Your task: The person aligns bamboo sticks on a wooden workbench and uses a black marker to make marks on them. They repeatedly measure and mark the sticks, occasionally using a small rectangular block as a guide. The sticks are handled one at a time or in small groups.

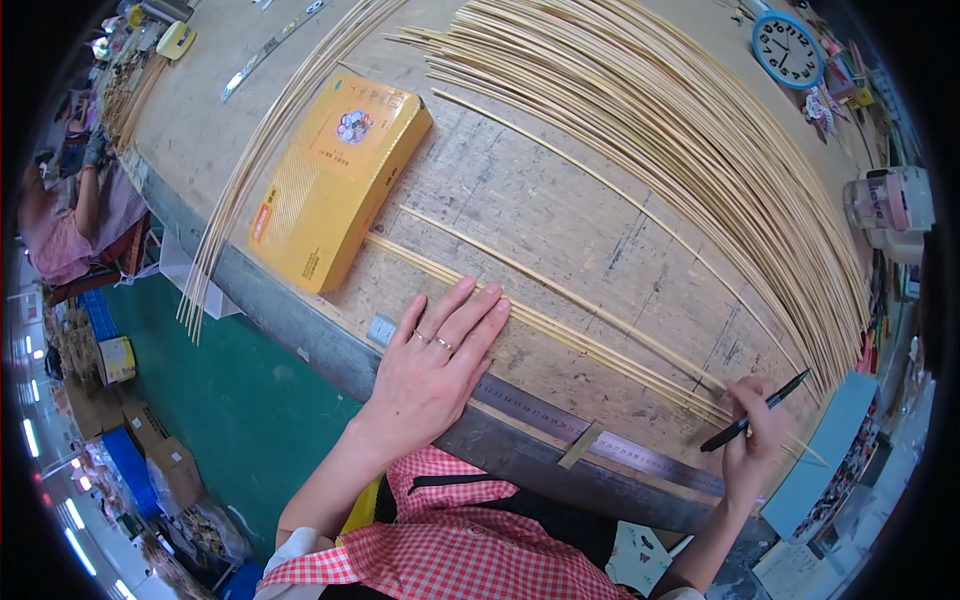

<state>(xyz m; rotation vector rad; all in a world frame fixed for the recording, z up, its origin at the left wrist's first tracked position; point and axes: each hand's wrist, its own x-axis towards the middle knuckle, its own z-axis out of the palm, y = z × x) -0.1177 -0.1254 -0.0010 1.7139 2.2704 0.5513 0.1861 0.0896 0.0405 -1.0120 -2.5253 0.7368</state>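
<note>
My left hand (pixel 425 370) lies flat, with its fingers pressing on several thin pale sticks (pixel 590 345), which look like bamboo or wood. Two rings show on its fingers. These sticks run from beside the yellow box (pixel 335 180) toward my right hand (pixel 755 435). There, my right fingers are closed around a slim black pen (pixel 787 389), held at a slant. A separate stick (pixel 560 291) lies just beyond the others, its right end reaching my right fingers. Whether those fingers touch it, I cannot tell. A metal ruler (pixel 530 405) runs along the near table edge.
A broad spread of sticks (pixel 680 130) covers the far right tabletop. Another thin bunch (pixel 235 200) passes left of the box and overhangs the edge. Tape (pixel 581 445) crosses the ruler. A blue-rimmed clock (pixel 788 50) stands far right. Another person's pink sleeve (pixel 65 245) shows at left.
</note>
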